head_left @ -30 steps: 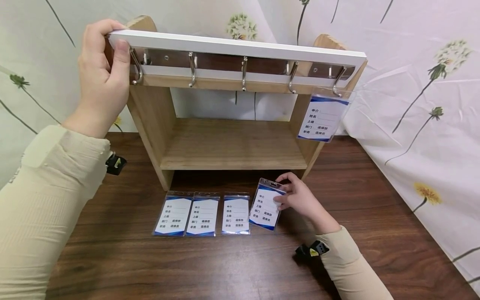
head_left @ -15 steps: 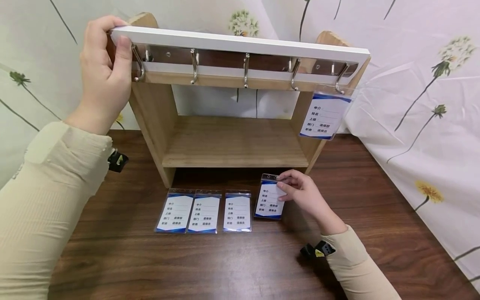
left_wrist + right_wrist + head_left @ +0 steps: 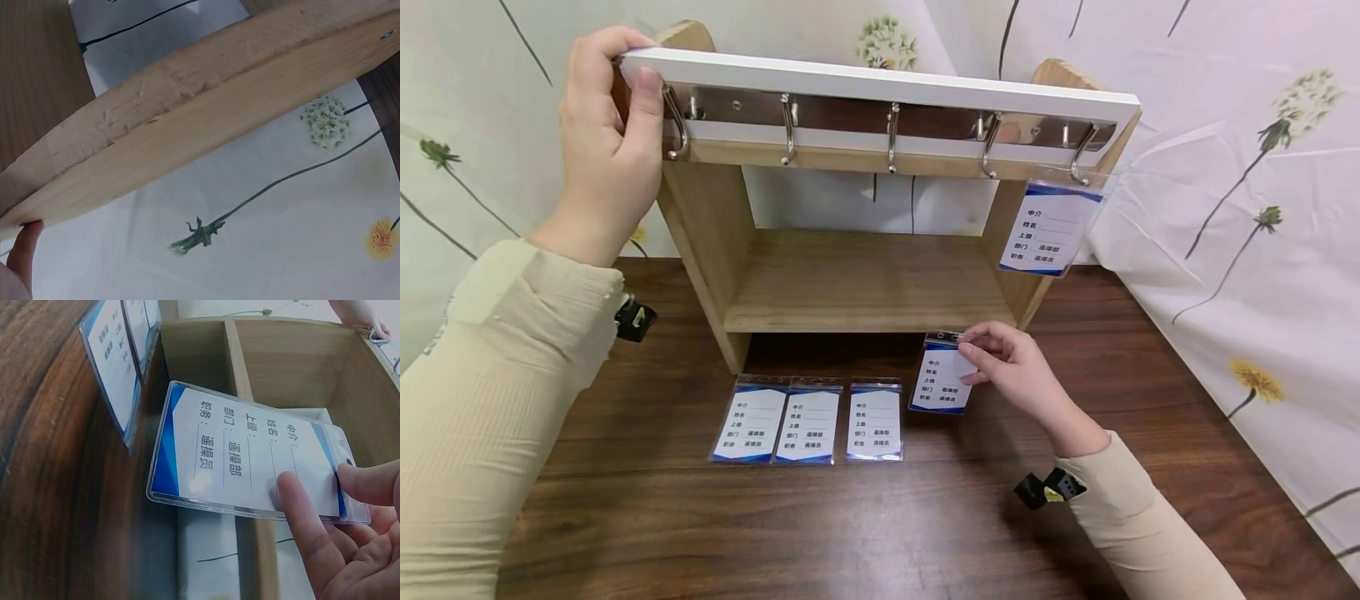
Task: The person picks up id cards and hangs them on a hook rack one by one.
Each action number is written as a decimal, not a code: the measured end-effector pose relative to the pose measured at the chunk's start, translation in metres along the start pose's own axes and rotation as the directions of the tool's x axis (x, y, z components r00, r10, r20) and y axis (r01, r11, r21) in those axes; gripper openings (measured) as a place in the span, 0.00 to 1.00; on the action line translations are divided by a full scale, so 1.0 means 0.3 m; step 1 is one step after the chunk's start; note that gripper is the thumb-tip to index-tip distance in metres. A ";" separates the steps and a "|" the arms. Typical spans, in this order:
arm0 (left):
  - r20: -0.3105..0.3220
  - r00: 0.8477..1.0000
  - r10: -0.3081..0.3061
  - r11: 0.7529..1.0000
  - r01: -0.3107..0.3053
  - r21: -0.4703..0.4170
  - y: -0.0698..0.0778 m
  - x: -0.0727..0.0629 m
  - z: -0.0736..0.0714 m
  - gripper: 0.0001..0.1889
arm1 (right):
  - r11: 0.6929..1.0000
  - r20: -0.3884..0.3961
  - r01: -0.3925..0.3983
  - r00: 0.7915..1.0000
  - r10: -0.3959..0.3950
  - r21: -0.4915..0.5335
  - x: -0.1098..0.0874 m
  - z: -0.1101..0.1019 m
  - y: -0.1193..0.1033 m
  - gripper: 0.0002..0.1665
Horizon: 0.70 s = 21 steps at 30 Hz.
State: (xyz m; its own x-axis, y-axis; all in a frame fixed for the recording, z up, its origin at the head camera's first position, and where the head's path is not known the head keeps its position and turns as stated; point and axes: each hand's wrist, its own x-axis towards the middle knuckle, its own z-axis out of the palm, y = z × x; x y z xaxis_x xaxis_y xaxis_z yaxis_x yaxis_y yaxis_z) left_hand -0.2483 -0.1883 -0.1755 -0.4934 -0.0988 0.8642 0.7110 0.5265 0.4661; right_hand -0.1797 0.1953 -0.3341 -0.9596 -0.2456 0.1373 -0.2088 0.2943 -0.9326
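My right hand (image 3: 1018,371) pinches a clear-sleeved badge (image 3: 938,379) by its top right corner, just in front of the shelf's lower edge. In the right wrist view the badge (image 3: 225,456) is raised off the table, thumb at its slotted end and a finger across its printed face. My left hand (image 3: 610,158) grips the left end of the hook rack (image 3: 880,75), thumb in front and fingers over the top. Several metal hooks line this white rail. From the rightmost hook (image 3: 1081,154) hangs another badge (image 3: 1051,229).
Three similar badges lie in a row on the dark wood table (image 3: 775,533): a left one (image 3: 751,423), a middle one (image 3: 807,425) and a right one (image 3: 875,423). The rack's wooden shelf (image 3: 872,279) stands behind them. Flower-printed cloth (image 3: 1225,167) covers the back and right side.
My right hand has lifted the badge from beside the row, straightened it and brought it up toward the shelf. My left hand keeps its grip on the rack.
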 end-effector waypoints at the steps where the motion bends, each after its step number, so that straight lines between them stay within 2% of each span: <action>1: 0.000 1.000 0.000 1.000 0.000 -0.003 0.000 0.000 0.000 0.13 | 1.000 0.000 0.002 1.000 -0.002 -0.010 0.003 -0.002 -0.008 0.12; 10: -0.007 1.000 -0.007 1.000 0.007 -0.031 -0.001 0.000 -0.002 0.12 | 0.996 0.005 0.033 0.999 -0.033 -0.081 0.021 -0.019 -0.088 0.12; 16: -0.005 1.000 -0.012 1.000 0.012 -0.010 0.002 0.002 -0.002 0.12 | 0.991 -0.004 0.041 0.999 -0.042 -0.126 0.023 -0.034 -0.148 0.12; 21: -0.001 1.000 -0.029 0.999 0.029 -0.013 0.007 -0.001 0.000 0.12 | 0.984 -0.015 0.084 0.996 -0.088 -0.157 0.033 -0.051 -0.193 0.11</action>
State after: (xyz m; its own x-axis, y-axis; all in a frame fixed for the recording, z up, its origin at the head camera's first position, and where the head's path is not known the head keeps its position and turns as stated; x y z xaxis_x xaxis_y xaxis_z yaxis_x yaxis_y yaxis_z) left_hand -0.2467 -0.1873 -0.1746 -0.5133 -0.1154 0.8504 0.7029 0.5121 0.4937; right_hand -0.1798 0.1900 -0.2735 -0.9404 -0.2563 0.2235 -0.3157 0.4135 -0.8540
